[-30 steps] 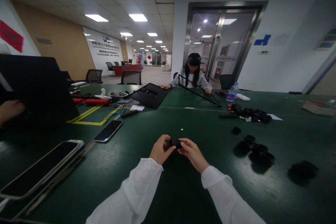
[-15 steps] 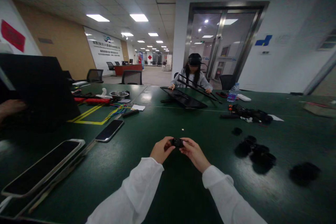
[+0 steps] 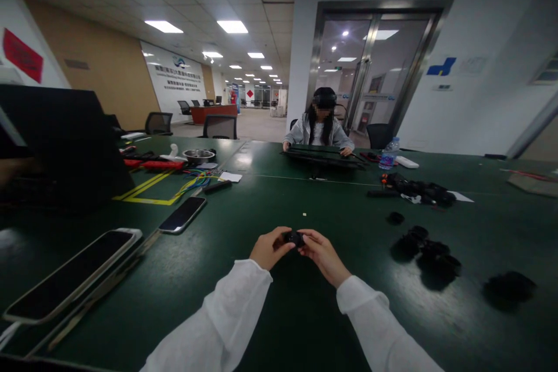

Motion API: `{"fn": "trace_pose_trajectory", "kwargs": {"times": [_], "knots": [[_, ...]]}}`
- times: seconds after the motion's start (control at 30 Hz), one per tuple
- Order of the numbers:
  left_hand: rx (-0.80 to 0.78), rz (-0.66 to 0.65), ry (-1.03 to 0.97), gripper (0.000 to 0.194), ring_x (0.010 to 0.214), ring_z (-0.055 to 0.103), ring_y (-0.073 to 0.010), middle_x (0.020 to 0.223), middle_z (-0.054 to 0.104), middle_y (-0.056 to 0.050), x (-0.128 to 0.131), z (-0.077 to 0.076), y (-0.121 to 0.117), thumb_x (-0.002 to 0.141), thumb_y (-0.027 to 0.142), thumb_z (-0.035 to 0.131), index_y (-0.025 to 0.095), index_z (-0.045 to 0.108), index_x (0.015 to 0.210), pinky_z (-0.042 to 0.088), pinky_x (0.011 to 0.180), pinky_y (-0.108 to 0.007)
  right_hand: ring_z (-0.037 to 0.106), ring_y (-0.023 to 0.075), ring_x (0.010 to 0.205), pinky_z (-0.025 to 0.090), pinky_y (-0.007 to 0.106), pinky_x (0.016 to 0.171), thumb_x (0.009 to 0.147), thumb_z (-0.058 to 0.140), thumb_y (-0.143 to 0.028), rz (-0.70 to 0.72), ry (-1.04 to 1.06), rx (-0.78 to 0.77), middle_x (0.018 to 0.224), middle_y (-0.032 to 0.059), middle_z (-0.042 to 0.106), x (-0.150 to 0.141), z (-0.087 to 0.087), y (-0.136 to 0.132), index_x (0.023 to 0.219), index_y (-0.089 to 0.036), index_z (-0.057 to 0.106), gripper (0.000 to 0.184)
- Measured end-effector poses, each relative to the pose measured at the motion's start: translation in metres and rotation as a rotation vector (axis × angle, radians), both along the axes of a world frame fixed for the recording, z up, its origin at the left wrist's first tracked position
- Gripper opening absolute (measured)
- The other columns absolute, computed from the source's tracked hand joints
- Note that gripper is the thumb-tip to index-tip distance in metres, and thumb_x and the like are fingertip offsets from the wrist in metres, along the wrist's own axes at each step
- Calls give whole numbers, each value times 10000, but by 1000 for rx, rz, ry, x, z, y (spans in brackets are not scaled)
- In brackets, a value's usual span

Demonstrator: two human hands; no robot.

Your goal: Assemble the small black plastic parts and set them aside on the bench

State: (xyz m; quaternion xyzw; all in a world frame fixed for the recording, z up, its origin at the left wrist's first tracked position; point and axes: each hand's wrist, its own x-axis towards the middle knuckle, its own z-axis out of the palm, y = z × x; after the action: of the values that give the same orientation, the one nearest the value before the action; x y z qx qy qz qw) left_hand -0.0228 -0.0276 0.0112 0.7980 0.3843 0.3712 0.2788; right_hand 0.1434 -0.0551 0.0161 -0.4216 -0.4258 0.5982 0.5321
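Between my two hands, above the green table (image 3: 218, 319), is a small round black part (image 3: 295, 238); its exact kind is too small to make out. My left hand (image 3: 269, 247) pinches it from the left with thumb and fingers. From the other side, the fingers of my right hand (image 3: 322, 253) close on its right edge. A tiny pale chip (image 3: 304, 214) lies on the table just beyond. Off to the right sit a black piece (image 3: 395, 218), a group of dark round parts (image 3: 431, 250) and another dark part (image 3: 510, 288).
A phone (image 3: 183, 214) and a larger phone-like device (image 3: 74, 276) lie at left, near a black laptop-like screen (image 3: 61, 145). Wires (image 3: 192, 186) and a metal bowl (image 3: 199, 155) are farther back. Opposite, a person (image 3: 320, 125) holds a dark flat panel (image 3: 325, 157); a bottle (image 3: 389, 154) stands nearby.
The person opposite has lowered the long black frame piece onto the dark panel, which now lies more level and straight. My hands stay almost in place on the small black part.
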Motion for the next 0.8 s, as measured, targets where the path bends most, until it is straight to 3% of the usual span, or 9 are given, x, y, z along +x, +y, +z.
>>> {"fn": "trace_pose_trajectory", "kwargs": {"times": [0.17,0.27,0.33,0.43,0.63,0.8], "knots": [[5,-4,38,319,558,536,-107,644,553,28,0,1,0,716,300,541,188,478,1008,437,543,-219,548,115,628,430,291,632,653,590,-288,-25,9,-26,761,18,564,0,3,-1,845,-180,581,221],[76,77,52,214,565,518,-114,652,536,0,0,2,0,741,364,500,155,540,758,423,518,-222,548,115,642,429,293,642,658,588,-285,18,-23,-11,781,19,566,0,7,-4,852,-185,581,218],[159,125,24,269,595,510,-108,753,533,-33,0,3,1,761,354,473,141,521,603,423,536,-225,549,117,657,427,297,655,664,584,-288,46,-55,1,799,23,571,0,8,-6,861,-188,581,220],[222,148,-55,285,603,503,-90,857,520,-50,0,4,1,774,297,465,136,478,540,432,560,-222,547,114,655,423,295,655,662,587,-291,57,-93,11,806,25,576,-1,6,-5,866,-185,578,230],[211,41,-119,84,720,535,-119,954,495,-61,1,7,-4,749,239,500,160,510,775,468,585,-229,534,98,600,415,267,599,638,603,-307,-2,-30,33,739,7,568,-2,-2,1,848,-174,578,250],[227,-79,-45,370,919,495,-185,1074,450,-82,3,6,-6,669,144,549,194,477,1028,480,578,-225,536,98,580,411,265,592,636,603,-318,-34,28,18,686,2,569,-1,-4,2,825,-170,582,240]]}}
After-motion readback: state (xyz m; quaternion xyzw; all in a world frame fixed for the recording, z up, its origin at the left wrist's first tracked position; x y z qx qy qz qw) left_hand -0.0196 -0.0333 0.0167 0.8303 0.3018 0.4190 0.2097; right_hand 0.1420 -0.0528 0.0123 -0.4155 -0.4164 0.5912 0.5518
